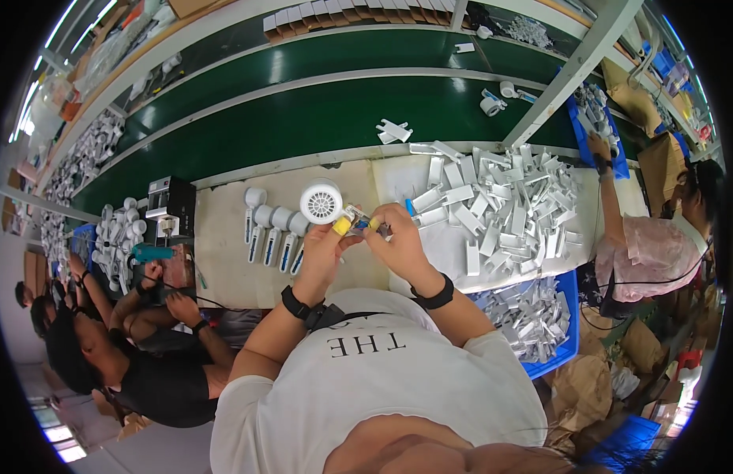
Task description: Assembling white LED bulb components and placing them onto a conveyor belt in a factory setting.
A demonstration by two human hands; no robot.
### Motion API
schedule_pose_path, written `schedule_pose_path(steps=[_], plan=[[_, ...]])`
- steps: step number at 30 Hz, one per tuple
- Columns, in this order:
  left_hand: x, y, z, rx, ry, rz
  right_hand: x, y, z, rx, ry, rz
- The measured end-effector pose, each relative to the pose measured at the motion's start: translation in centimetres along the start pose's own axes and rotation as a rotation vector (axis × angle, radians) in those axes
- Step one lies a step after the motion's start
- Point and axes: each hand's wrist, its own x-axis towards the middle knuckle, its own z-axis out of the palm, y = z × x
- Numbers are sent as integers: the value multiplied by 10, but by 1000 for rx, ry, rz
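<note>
Both hands are together over the work table, working at a small white handheld fan (321, 201) with a round slotted grille. My left hand (323, 251) is closed around the opened handle just below the fan head, and a yellow covering shows at a fingertip. From the other side my right hand (396, 239) pinches the same handle, where metallic and blue parts show; a yellow patch is at its fingertips too. Finer details between the fingers are too small to make out. To the left lie several white-and-grey fans (278, 219) in a row, handles toward me.
A large heap of white plastic handle covers (493, 197) covers the table at right. Below it stands a blue bin (569, 336) of similar parts. The green conveyor (303, 110) runs behind the table. Co-workers sit at left, by a teal power tool (152, 253), and at right.
</note>
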Motion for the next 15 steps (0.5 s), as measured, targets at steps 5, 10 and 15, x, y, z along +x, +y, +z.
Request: schedule_pose_path(steps=[5, 10, 15], plan=[[-4, -11, -8, 328, -32, 162, -2, 34, 7, 161, -27, 195], [-4, -9, -25, 292, -25, 60, -33, 94, -10, 398, -212, 592], [-9, -8, -63, 295, 156, 57, -97, 150, -66, -593, 286, 287]])
